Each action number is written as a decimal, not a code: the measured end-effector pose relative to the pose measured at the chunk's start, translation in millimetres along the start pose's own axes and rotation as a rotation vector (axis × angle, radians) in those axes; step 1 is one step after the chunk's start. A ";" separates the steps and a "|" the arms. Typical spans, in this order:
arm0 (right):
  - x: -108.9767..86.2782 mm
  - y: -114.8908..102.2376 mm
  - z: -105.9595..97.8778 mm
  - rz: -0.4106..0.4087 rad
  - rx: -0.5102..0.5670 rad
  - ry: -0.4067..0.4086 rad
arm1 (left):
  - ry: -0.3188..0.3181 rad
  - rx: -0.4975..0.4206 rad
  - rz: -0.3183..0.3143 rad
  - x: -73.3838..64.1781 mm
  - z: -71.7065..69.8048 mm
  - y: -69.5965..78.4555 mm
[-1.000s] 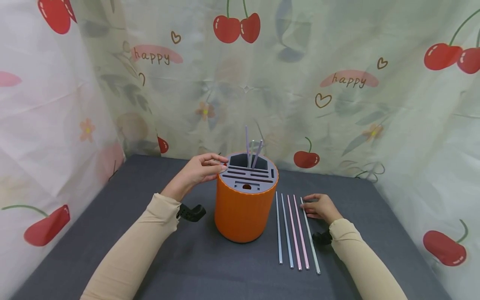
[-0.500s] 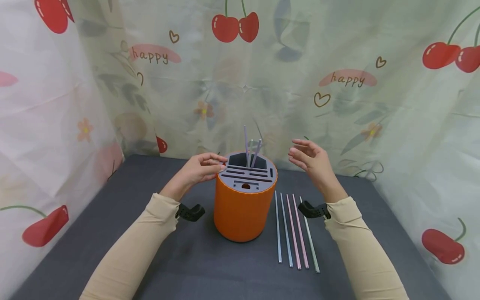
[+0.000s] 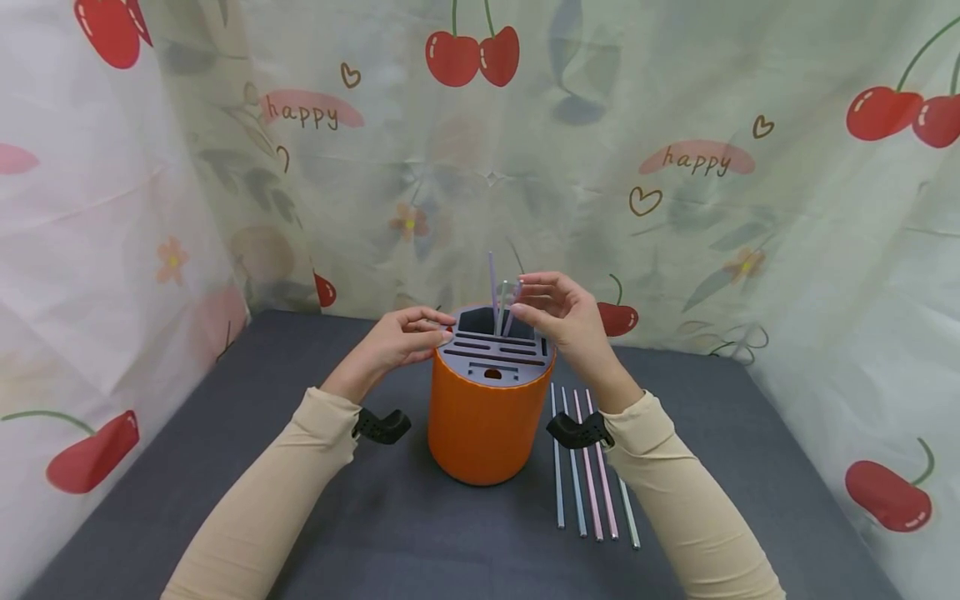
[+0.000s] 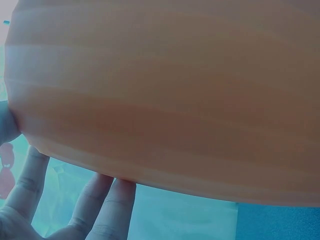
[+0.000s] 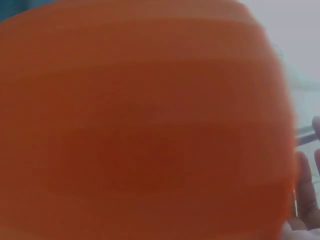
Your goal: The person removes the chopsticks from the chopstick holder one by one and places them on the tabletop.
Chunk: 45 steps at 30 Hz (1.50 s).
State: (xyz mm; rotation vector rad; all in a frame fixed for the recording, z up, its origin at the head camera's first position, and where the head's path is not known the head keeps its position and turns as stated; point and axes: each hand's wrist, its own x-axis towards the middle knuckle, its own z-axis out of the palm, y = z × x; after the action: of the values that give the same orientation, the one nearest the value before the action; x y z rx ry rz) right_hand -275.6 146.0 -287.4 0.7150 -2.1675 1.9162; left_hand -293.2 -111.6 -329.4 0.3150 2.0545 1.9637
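An orange knife holder with a grey slotted top stands upright on the table. Thin straw-like sticks rise from its rear opening: one tall purple stick, one pale green stick and a leaning purple stick. My left hand touches the holder's left rim with nearly straight fingers, also seen as fingers against its side in the left wrist view. My right hand is at the leaning purple stick, thumb and fingers spread on either side of its upper end.
To the right of the holder, blue sticks, pink sticks and a pale green stick lie side by side on the dark tabletop, partly under the right wrist. A cherry-print curtain encloses the back and sides.
My right hand has left the pale green stick on the table, risen, and moved left to the leaning purple stick in the holder. My left hand keeps its place at the rim.
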 end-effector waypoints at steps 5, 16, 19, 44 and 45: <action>-1.6 5.8 4.3 0.029 -0.008 -0.007 | -0.006 -0.004 -0.005 0.0 -0.1 0.0; 0.9 6.6 3.6 -0.008 -0.045 0.008 | 0.012 0.028 -0.006 -0.2 -0.8 -0.6; 6.7 -5.5 -1.9 -0.085 0.040 0.038 | 0.014 0.033 -0.004 -0.7 -0.5 -0.4; -0.1 -5.5 -138.6 0.003 0.244 0.469 | 0.011 0.022 0.004 0.2 0.4 -0.9; -5.3 7.9 -141.7 0.048 0.196 0.448 | 0.011 0.025 0.006 0.1 0.6 -1.0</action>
State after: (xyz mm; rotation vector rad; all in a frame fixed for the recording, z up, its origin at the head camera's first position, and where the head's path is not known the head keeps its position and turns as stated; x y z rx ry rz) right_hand -301.4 285.0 -273.2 0.2254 -1.7575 2.0870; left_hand -293.1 -111.1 -330.4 0.3169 2.0888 1.9492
